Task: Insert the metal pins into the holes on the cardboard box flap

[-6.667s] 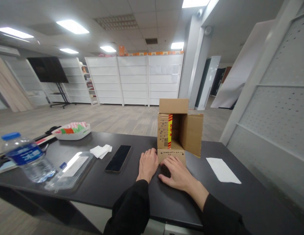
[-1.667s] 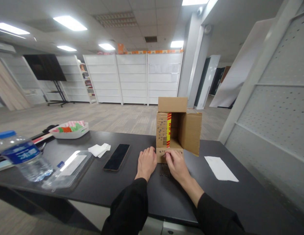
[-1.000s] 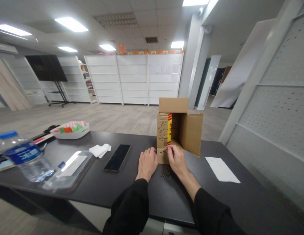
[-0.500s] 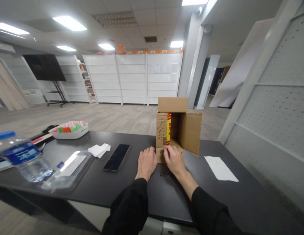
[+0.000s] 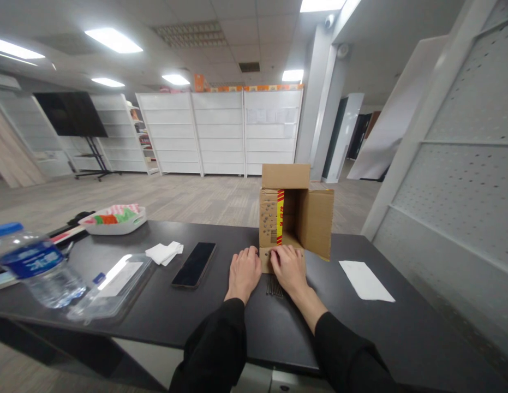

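Observation:
A brown cardboard box (image 5: 267,218) stands on the dark table, its side flap swung out to the right and its lower flap hanging down in front. Several dark round spots dot its left front panel beside a red-and-yellow tape strip (image 5: 280,216). My right hand (image 5: 288,267) is at the lower flap, thumb and fingers pinched near a small dark spot; what lies between them is too small to make out. Palm down on the table, my left hand (image 5: 244,273) rests against the flap's left edge, fingers loosely bent. Several thin dark screws or nails (image 5: 274,286) lie just below the flap.
Left of my hands are a phone (image 5: 193,265), a crumpled tissue (image 5: 164,253), a clear plastic case (image 5: 114,286) and a water bottle (image 5: 39,267). A white basket (image 5: 113,225) stands behind them. A white paper sheet (image 5: 366,280) lies to the right, near a perforated panel (image 5: 462,164).
The whole view has shifted slightly. My right hand stays pinched at the lower flap, and my left hand rests in the same place beside it.

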### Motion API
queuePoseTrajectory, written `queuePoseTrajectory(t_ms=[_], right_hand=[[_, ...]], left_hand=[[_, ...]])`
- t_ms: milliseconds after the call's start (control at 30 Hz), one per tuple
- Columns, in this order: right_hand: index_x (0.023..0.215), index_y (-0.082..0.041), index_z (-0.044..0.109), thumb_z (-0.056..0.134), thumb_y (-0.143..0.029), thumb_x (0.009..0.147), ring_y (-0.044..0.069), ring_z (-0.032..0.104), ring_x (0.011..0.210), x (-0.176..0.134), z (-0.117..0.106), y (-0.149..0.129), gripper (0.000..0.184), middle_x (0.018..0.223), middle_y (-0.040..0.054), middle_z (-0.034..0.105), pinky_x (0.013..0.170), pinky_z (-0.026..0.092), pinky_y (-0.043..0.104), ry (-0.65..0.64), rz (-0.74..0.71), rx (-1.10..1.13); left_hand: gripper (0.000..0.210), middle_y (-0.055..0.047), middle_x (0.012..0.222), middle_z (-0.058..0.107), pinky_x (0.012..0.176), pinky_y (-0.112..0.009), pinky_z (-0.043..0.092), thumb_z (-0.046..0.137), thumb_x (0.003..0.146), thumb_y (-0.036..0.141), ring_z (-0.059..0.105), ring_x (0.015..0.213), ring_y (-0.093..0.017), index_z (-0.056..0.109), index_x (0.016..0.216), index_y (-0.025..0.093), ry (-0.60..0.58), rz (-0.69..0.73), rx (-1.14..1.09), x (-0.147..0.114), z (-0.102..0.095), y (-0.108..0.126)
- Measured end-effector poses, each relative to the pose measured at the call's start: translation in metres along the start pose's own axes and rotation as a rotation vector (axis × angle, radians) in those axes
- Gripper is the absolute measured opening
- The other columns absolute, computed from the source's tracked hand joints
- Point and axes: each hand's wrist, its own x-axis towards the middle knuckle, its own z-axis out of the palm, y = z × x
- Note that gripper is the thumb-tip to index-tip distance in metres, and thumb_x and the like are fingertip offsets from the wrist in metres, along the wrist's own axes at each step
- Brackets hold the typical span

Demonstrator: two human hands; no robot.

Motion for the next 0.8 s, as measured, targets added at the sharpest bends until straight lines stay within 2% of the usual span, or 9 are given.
queuePoseTrajectory(t_ms=[600, 800], right_hand=[[0.092, -0.021, 0.065, 0.052, -0.022, 0.096, 0.023, 0.055, 0.091, -0.003, 0.000, 0.004, 0.014, 0.090, 0.0042, 0.067, 0.081, 0.030, 0.036, -0.007, 0.034, -0.011], [0.092, -0.021, 0.063, 0.052, -0.020, 0.093, 0.022, 0.055, 0.094, -0.013, -0.011, 0.000, 0.011, 0.092, 0.0039, 0.066, 0.085, 0.031, 0.036, -0.004, 0.028, 0.060]], left_hand=[[0.019, -0.007, 0.096, 0.069, 0.082, -0.034, 0.039, 0.040, 0.096, 0.019, 0.064, 0.095, -0.022, 0.058, 0.100, 0.019, 0.003, 0.000, -0.015, -0.001, -0.001, -0.001], [0.020, -0.006, 0.095, 0.069, 0.080, -0.035, 0.039, 0.038, 0.096, 0.018, 0.064, 0.094, -0.022, 0.058, 0.100, 0.019, 0.013, 0.010, -0.010, -0.001, -0.001, -0.001]])
